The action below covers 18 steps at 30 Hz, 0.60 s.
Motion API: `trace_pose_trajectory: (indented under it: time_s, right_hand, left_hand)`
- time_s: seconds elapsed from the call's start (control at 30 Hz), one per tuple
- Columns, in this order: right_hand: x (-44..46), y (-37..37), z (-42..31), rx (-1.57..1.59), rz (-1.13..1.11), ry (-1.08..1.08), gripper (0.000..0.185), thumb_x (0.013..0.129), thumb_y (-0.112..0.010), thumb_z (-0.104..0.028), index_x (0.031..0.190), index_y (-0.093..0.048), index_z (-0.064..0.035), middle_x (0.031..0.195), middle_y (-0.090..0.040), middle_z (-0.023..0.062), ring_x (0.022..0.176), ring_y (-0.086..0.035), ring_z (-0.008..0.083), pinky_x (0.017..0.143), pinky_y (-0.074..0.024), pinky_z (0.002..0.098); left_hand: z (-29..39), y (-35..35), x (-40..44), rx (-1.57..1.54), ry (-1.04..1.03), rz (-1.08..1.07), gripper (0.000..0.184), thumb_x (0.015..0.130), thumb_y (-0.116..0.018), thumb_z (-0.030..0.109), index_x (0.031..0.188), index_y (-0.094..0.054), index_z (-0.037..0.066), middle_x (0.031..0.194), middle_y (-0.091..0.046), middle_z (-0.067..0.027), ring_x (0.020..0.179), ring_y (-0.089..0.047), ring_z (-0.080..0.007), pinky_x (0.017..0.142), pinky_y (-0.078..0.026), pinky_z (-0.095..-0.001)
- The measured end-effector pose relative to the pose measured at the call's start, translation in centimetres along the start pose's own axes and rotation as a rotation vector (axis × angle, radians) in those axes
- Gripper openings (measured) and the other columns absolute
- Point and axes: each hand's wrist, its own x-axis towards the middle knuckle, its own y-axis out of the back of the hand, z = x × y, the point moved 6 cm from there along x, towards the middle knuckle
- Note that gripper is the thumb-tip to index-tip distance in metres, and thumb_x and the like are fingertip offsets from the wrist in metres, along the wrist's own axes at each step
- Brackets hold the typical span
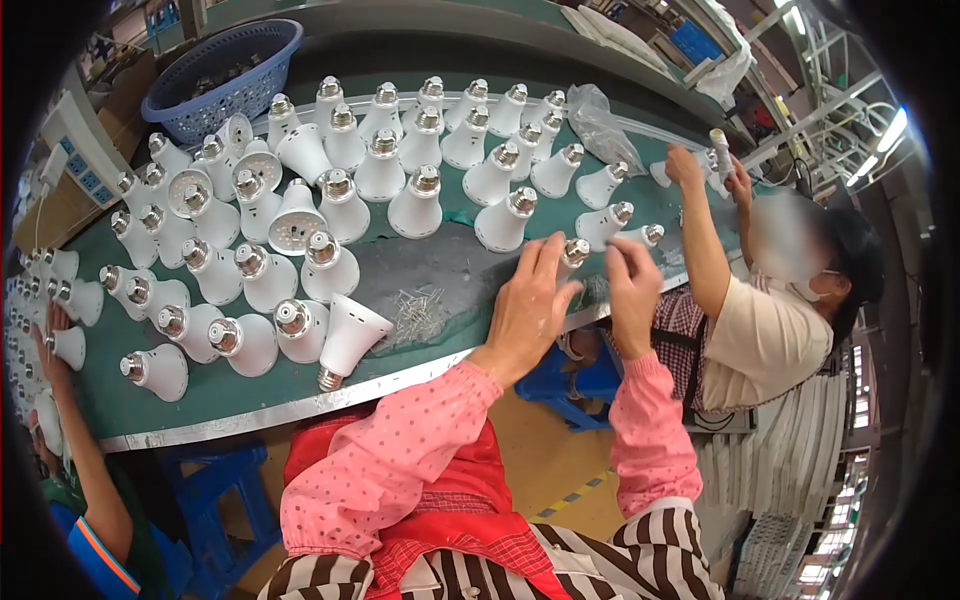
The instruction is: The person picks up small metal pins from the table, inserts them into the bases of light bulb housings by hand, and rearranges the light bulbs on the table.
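My left hand (pixel 528 305) has its fingers and thumb around a white LED bulb (pixel 573 256), whose metal screw base points up and away from me. Just right of that bulb, my right hand (pixel 634 298) is closed in a pinch; anything between its fingertips is too small to make out. Beyond both hands lies another bulb (pixel 602 226) on its side, and an upright bulb (pixel 505 220) stands left of it. A small pile of thin metal pins (pixel 418 312) rests on a dark patch of the bench, left of my left hand.
Several bulbs (pixel 381 168) fill the green bench (pixel 235 397) on the left and back. A blue basket (pixel 225 85) and a clear plastic bag (pixel 603 125) are farther off. One co-worker (pixel 765 330) sits at right; another person's arm (pixel 85 440) reaches in at left.
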Motion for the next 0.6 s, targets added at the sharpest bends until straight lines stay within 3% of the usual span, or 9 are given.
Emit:
trace_pose_trajectory:
  time_s: [0.07, 0.13, 0.17, 0.23, 0.3, 0.43, 0.53, 0.6]
  right_hand:
    - [-1.8, 0.2, -4.5, -0.002, -0.033, 0.1, 0.016, 0.096, -0.065, -0.001, 0.11, -0.073, -0.001, 0.09, -0.069, 0.0079, 0.078, -0.065, 0.0154, 0.071, -0.0505, 0.0291]
    - [-3.5, -1.9, -9.7, 0.01, -0.156, 0.229, 0.015, 0.095, -0.066, 0.002, 0.107, -0.073, -0.0015, 0.09, -0.069, 0.0075, 0.075, -0.064, 0.0147, 0.07, -0.0505, 0.0292]
    - [-3.7, -3.8, -11.4, -0.008, -0.291, 0.376, 0.015, 0.093, -0.067, 0.003, 0.106, -0.073, -0.0014, 0.087, -0.067, 0.0102, 0.073, -0.064, 0.0199, 0.068, -0.0504, 0.0306]
    - [-3.4, -7.8, -11.7, -0.06, -0.463, 0.448, 0.024, 0.091, -0.066, 0.0, 0.114, -0.071, -0.0033, 0.092, -0.066, 0.0165, 0.077, -0.067, 0.0371, 0.068, -0.0529, 0.0415]
    - [-2.8, -10.5, -10.6, -0.257, -0.426, 0.488, 0.028, 0.092, -0.063, 0.002, 0.118, -0.072, -0.0039, 0.097, -0.069, 0.0181, 0.08, -0.069, 0.0375, 0.068, -0.0534, 0.0429]
    - [-1.6, -12.2, -8.8, -0.534, -0.336, 0.532, 0.035, 0.091, -0.061, 0.002, 0.124, -0.07, -0.0059, 0.1, -0.07, 0.0187, 0.081, -0.07, 0.0416, 0.067, -0.0537, 0.0498]
    - [-1.3, -12.3, -8.0, -0.733, -0.29, 0.497, 0.033, 0.089, -0.063, 0.0, 0.121, -0.071, -0.0058, 0.095, -0.069, 0.0167, 0.078, -0.069, 0.0412, 0.067, -0.0537, 0.0505]
    - [-1.3, -12.2, -7.8, -0.69, -0.289, 0.506, 0.026, 0.089, -0.066, -0.003, 0.115, -0.071, -0.0054, 0.091, -0.067, 0.0157, 0.078, -0.069, 0.041, 0.066, -0.0532, 0.0509]
  left_hand:
    - [1.6, 1.7, -1.2, -0.056, 0.014, 0.002, 0.055, 0.09, -0.077, 0.009, 0.14, -0.053, 0.001, 0.123, -0.061, -0.0207, 0.093, -0.066, -0.0408, 0.082, -0.054, -0.0473]
    - [2.5, 3.3, -3.2, 0.034, -0.019, -0.03, 0.038, 0.089, -0.076, 0.005, 0.124, -0.063, 0.001, 0.108, -0.065, -0.0175, 0.08, -0.064, -0.0363, 0.073, -0.051, -0.0454]
    - [2.7, 4.1, -4.2, 0.111, -0.075, -0.057, 0.032, 0.088, -0.076, 0.004, 0.118, -0.065, 0.001, 0.102, -0.066, -0.0159, 0.077, -0.063, -0.0345, 0.07, -0.049, -0.0446]
    - [3.2, 5.4, -5.6, 0.187, -0.132, -0.098, 0.021, 0.088, -0.076, 0.005, 0.108, -0.068, 0.002, 0.092, -0.066, -0.0131, 0.076, -0.063, -0.0317, 0.069, -0.048, -0.0427]
    - [3.4, 6.6, -6.4, 0.189, -0.123, -0.127, 0.013, 0.09, -0.075, 0.009, 0.1, -0.069, 0.002, 0.085, -0.065, -0.0105, 0.078, -0.065, -0.0297, 0.07, -0.048, -0.0406]
    - [3.3, 9.2, -6.9, 0.173, -0.085, -0.053, 0.013, 0.089, -0.075, 0.009, 0.1, -0.07, 0.003, 0.083, -0.065, -0.0099, 0.075, -0.065, -0.0296, 0.071, -0.049, -0.0408]
    - [3.1, 10.1, -7.3, 0.154, -0.072, -0.036, 0.014, 0.089, -0.076, 0.008, 0.101, -0.07, 0.003, 0.083, -0.066, -0.0101, 0.075, -0.065, -0.0299, 0.071, -0.049, -0.0411]
    - [3.1, 10.4, -7.2, 0.143, -0.068, -0.036, 0.014, 0.089, -0.076, 0.008, 0.101, -0.07, 0.003, 0.083, -0.066, -0.0101, 0.075, -0.065, -0.03, 0.071, -0.049, -0.0414]
